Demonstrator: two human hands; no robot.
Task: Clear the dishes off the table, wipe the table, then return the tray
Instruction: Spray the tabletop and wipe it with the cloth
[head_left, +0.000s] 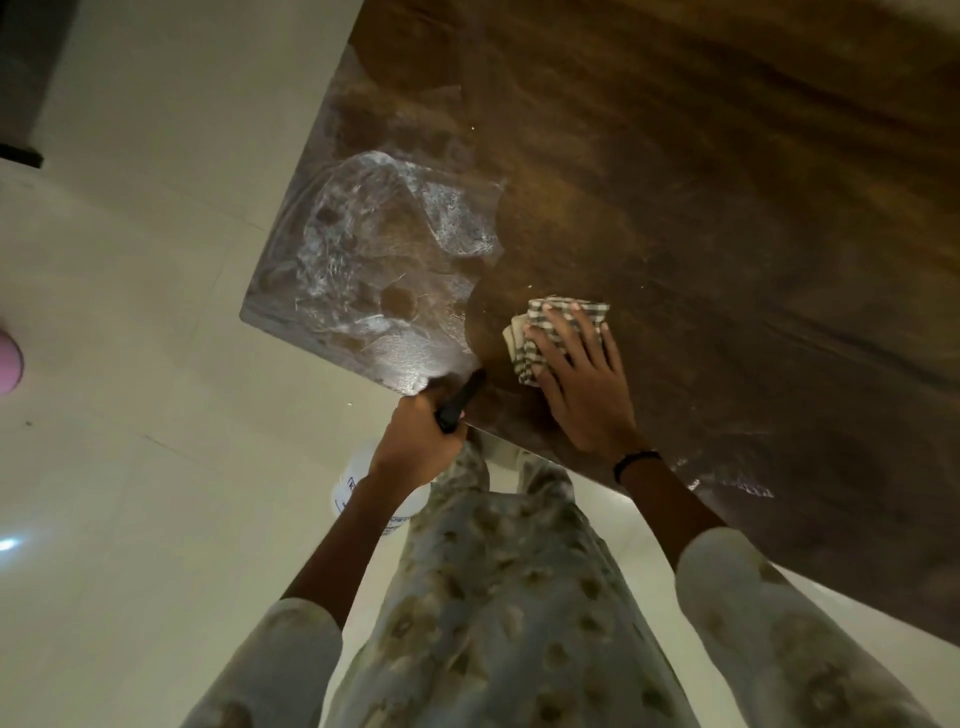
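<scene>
A: Head view, at the wooden worktop (727, 182): right hand (582, 384) flat, fingers straight, pressing checked cloth (550, 332) near the front edge; left hand (415, 441) curled in a grip round spray bottle (374, 493), black nozzle aimed at the wet foam patch (384, 244).

B: No dishes or tray visible. Best wiped in overlapping passes through the foam, toward the corner.

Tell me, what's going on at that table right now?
Left hand grips spray bottle at table edge. Right hand presses checked cloth flat. Foamy spray patch unwiped. No dishes visible.
</scene>
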